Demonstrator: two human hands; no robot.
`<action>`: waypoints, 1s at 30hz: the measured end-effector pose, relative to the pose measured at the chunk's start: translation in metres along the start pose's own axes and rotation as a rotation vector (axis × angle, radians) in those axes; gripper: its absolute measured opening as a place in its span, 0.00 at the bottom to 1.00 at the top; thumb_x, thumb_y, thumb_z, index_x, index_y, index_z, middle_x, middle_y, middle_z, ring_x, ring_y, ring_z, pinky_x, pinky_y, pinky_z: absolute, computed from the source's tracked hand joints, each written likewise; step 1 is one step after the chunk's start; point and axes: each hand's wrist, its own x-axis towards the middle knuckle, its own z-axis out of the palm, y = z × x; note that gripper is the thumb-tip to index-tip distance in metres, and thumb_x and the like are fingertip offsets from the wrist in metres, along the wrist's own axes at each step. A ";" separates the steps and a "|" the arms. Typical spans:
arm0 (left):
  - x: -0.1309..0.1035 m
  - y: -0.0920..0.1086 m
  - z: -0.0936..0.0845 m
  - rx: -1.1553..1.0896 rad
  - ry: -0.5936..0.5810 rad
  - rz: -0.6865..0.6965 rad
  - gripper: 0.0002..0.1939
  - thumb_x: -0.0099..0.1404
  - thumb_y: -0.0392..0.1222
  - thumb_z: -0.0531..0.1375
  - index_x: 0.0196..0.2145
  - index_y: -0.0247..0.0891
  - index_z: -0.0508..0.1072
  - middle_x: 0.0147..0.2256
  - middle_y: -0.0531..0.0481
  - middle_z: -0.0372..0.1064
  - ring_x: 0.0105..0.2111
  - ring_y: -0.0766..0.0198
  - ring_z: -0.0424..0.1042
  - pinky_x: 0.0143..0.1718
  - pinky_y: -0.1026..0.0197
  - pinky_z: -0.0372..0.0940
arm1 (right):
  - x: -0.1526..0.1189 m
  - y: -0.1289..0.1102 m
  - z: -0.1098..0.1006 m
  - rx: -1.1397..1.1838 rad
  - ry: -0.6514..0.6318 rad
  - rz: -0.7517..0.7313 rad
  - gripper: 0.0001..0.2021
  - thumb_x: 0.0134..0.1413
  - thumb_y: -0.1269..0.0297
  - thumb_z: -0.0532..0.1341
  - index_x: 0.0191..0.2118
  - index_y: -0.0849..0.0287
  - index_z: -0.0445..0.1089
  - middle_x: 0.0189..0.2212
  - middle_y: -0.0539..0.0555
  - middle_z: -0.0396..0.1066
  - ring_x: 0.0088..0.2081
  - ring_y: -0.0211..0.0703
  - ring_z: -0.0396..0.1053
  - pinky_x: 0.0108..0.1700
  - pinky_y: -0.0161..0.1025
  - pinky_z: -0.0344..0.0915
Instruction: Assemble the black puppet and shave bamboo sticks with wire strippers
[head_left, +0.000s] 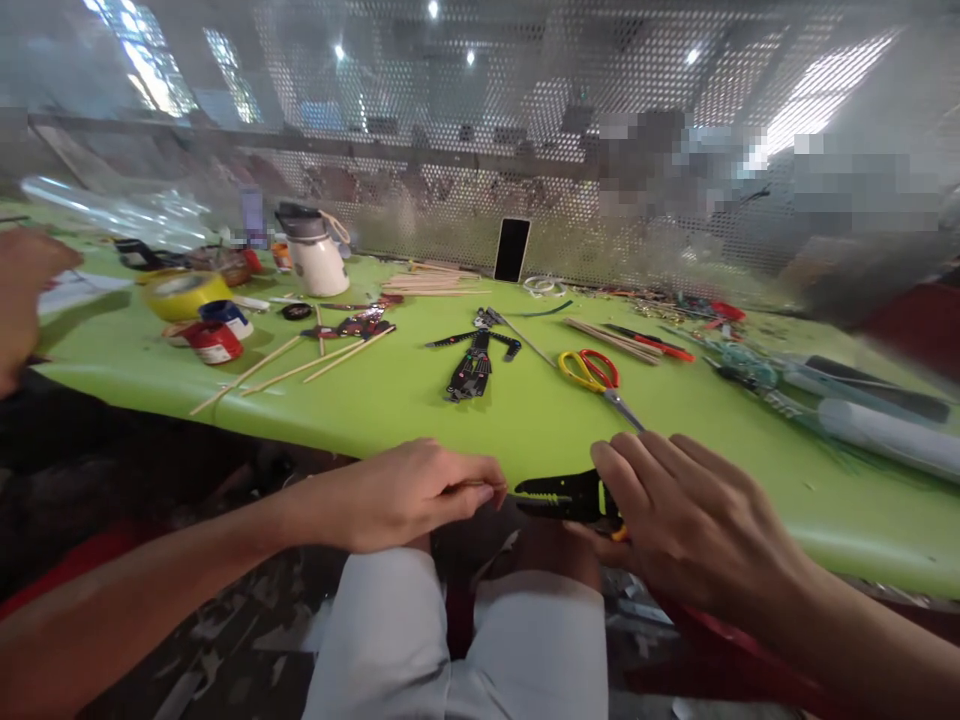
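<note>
My right hand (690,510) grips a wire stripper (566,496) with black notched jaws, held over the table's front edge and pointing left. Its jaws stand slightly apart. Just left of their tips, my left hand (420,492) is closed in a pinch; whatever it holds is too small to make out. Beyond the hands lies a flat black jointed figure (472,365) with small coloured marks and both arms spread. Scissors (589,372) with yellow and red handles rest to its right, blades towards my right hand. A thin stick (529,340) touches the figure's head end.
On the green table (360,400), paint pots (216,342), yellow tape (187,296), a second figure on sticks (364,323) and a white jug (319,262) stand left. A phone (512,250) leans at the back. Right are sticks (611,340) and a glue bottle (892,432). Another person's hand (26,290) is far left.
</note>
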 end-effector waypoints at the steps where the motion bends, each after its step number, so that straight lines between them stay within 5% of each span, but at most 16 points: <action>1: -0.001 0.000 0.000 0.000 -0.003 -0.004 0.15 0.75 0.44 0.49 0.46 0.41 0.73 0.37 0.52 0.75 0.34 0.64 0.71 0.35 0.66 0.58 | 0.001 -0.001 -0.001 0.004 0.003 -0.002 0.24 0.67 0.45 0.48 0.35 0.63 0.67 0.27 0.57 0.68 0.29 0.47 0.64 0.32 0.43 0.54; 19: -0.005 0.006 -0.004 0.095 0.013 0.079 0.12 0.73 0.41 0.51 0.41 0.40 0.74 0.30 0.55 0.72 0.27 0.67 0.68 0.29 0.67 0.54 | 0.000 -0.004 -0.004 0.056 -0.024 -0.009 0.18 0.66 0.48 0.53 0.35 0.59 0.66 0.25 0.54 0.67 0.27 0.45 0.63 0.30 0.43 0.53; 30: -0.005 0.007 -0.004 0.096 0.008 0.085 0.14 0.72 0.40 0.51 0.47 0.41 0.75 0.38 0.52 0.77 0.34 0.64 0.73 0.32 0.67 0.57 | -0.007 -0.007 0.000 0.053 -0.039 0.021 0.20 0.66 0.47 0.52 0.37 0.61 0.66 0.27 0.55 0.69 0.29 0.47 0.65 0.32 0.44 0.55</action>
